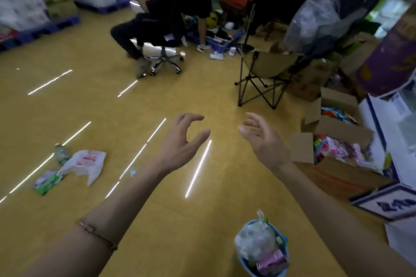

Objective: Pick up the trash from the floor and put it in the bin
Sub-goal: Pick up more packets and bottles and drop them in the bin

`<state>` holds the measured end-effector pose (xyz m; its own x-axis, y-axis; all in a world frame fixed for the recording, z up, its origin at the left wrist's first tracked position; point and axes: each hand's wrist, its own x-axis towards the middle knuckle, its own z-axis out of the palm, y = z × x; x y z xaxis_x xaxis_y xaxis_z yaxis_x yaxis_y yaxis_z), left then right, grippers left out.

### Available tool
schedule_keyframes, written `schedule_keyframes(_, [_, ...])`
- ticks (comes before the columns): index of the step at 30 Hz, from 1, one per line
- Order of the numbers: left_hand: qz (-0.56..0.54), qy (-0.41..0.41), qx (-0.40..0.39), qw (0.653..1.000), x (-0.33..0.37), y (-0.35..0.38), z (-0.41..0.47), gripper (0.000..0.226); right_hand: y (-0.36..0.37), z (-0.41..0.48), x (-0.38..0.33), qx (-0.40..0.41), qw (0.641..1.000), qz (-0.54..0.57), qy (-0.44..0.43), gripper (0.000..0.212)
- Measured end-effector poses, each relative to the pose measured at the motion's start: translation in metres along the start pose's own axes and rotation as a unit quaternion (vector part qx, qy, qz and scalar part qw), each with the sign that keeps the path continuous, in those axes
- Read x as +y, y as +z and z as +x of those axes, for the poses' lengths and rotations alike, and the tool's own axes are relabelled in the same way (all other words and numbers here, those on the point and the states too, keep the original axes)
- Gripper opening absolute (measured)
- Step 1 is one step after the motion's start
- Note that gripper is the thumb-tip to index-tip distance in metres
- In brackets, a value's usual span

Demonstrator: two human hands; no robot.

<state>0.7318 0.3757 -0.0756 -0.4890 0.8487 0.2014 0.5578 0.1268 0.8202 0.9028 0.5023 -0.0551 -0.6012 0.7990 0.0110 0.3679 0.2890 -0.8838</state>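
Note:
Both my hands are raised over the yellow floor and hold nothing. My left hand point(182, 139) has loosely curved fingers; my right hand point(262, 139) is relaxed with its fingers spread. A small blue bin point(244, 264) stands at the bottom, below my right forearm, stuffed with clear plastic and a pink carton. Trash lies on the floor at the left: a white plastic bag with red print point(86, 164), a plastic bottle point(61, 153) just behind it, a green and white wrapper point(47, 182), and a small pale scrap point(133, 172).
A folding camp chair point(265, 74) stands ahead on the right. Open cardboard boxes point(333, 141) full of colourful packets line the right side. A person sits on a swivel chair point(162, 51) farther back, with another person standing beside. Stacked goods on blue pallets point(45, 29) fill the far left.

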Motion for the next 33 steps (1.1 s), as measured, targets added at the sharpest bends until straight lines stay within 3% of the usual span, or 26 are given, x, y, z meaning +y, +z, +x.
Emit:
schedule_keyframes(2, [0.014, 0.005, 0.033, 0.999, -0.009, -0.045, -0.007, 0.053, 0.029, 0.003, -0.032, -0.020, 1.000, 0.006, -0.022, 0.053])
schedule_keyframes(7, [0.032, 0.003, 0.097, 0.995, -0.023, -0.149, -0.033, 0.040, 0.099, 0.002, -0.107, -0.067, 0.994, 0.018, -0.083, 0.055])
schedule_keyframes(13, [0.033, -0.015, 0.172, 0.984, -0.035, -0.253, -0.086, 0.054, 0.187, -0.007, -0.183, -0.118, 0.980, 0.023, -0.161, 0.053])
schedule_keyframes(22, [0.070, -0.111, 0.313, 0.941, -0.079, -0.359, -0.182, 0.005, 0.333, -0.026, -0.254, -0.262, 0.940, 0.042, -0.215, 0.053])
schedule_keyframes(29, [0.116, -0.199, 0.373, 0.899, -0.129, -0.408, -0.224, 0.027, 0.421, -0.021, -0.281, -0.348, 0.909, 0.047, -0.224, 0.056])
schedule_keyframes(33, [0.132, -0.204, 0.370, 0.896, -0.161, -0.435, -0.226, 0.037, 0.465, -0.006, -0.295, -0.376, 0.897, 0.045, -0.229, 0.056])
